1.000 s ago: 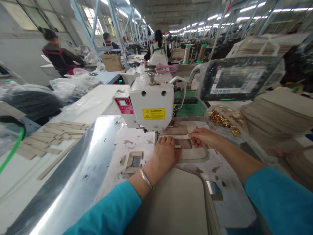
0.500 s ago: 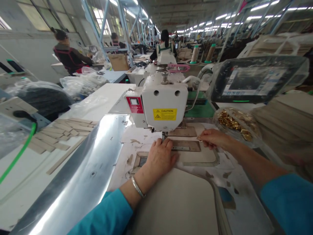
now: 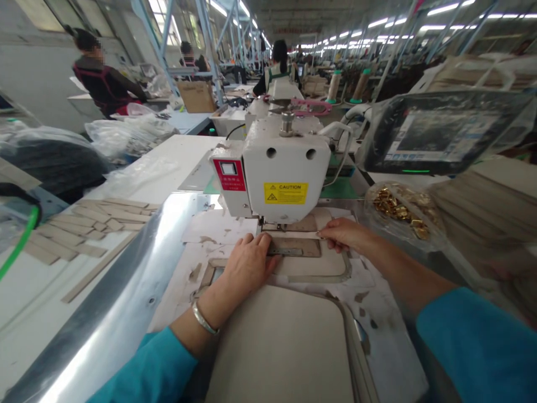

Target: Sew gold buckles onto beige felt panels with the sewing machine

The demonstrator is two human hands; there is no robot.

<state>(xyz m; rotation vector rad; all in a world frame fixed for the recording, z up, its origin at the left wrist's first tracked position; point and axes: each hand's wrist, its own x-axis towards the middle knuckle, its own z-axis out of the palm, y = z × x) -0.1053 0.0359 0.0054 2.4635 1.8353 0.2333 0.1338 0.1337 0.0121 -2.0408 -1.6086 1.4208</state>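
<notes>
A white sewing machine head (image 3: 277, 173) with a yellow caution label stands over a flat template plate (image 3: 319, 266). A brown rectangular piece (image 3: 300, 246) lies in the plate's window under the needle. My left hand (image 3: 247, 263) rests on the plate's left side, its fingers stretched flat and its fingertips touching the brown piece's left end. My right hand (image 3: 342, 234) is closed in a pinch on a thin pale strip (image 3: 293, 235) that lies along the far edge of the brown piece. Both sleeves are teal, and a silver bangle (image 3: 203, 319) sits on my left wrist.
A bag of gold metal fittings (image 3: 398, 210) lies right of the machine, below a plastic-wrapped touch screen (image 3: 440, 134). Tan strips (image 3: 79, 229) are spread on the left table past a shiny metal surface (image 3: 126, 302). Stacked material (image 3: 490, 201) fills the right. Other people work at far tables.
My left hand has slid left along the plate, from under the needle to the brown piece's left end. My right hand stays pinched on the strip at its right end.
</notes>
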